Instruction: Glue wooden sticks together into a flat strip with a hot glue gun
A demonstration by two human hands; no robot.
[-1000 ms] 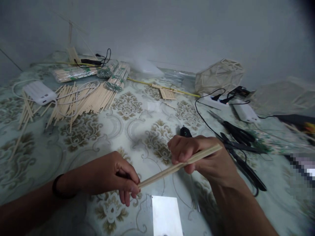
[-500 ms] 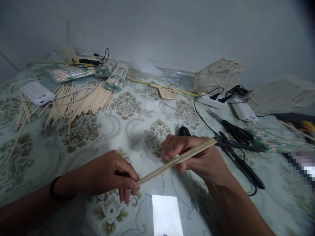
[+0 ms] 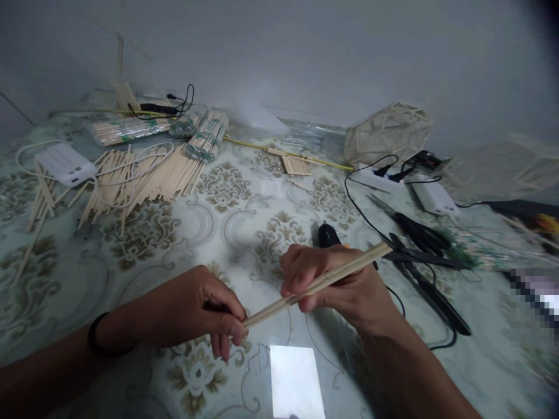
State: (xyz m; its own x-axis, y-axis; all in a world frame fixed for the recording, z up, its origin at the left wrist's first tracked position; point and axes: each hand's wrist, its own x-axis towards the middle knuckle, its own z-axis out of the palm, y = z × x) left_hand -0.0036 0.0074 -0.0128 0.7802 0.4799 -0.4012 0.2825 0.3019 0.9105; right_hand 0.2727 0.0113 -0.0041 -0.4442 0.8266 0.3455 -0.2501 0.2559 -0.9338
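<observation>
A pair of thin pale wooden sticks (image 3: 336,278), lying side by side, slants up to the right above the table. My left hand (image 3: 205,317), with a black band at its wrist, pinches their lower end between thumb and fingers. Farther along, the thumb and fingertips of my right hand (image 3: 332,285) close on the sticks near their middle. The upper end juts out past the right knuckles. Just behind that hand lies a black tool (image 3: 328,235), perhaps a glue gun, mostly hidden by it.
Loose sticks (image 3: 148,180) and a white corded box (image 3: 65,164) lie left, with plastic-wrapped bundles (image 3: 207,134) behind. A small stick panel (image 3: 297,165) sits mid-table. On the right are a power strip (image 3: 378,179), scissors (image 3: 419,230), cables and a stick-built frame (image 3: 388,134).
My right hand has slid a little left along the sticks, toward my left hand, and its fingers have closed onto them. My left hand has barely moved.
</observation>
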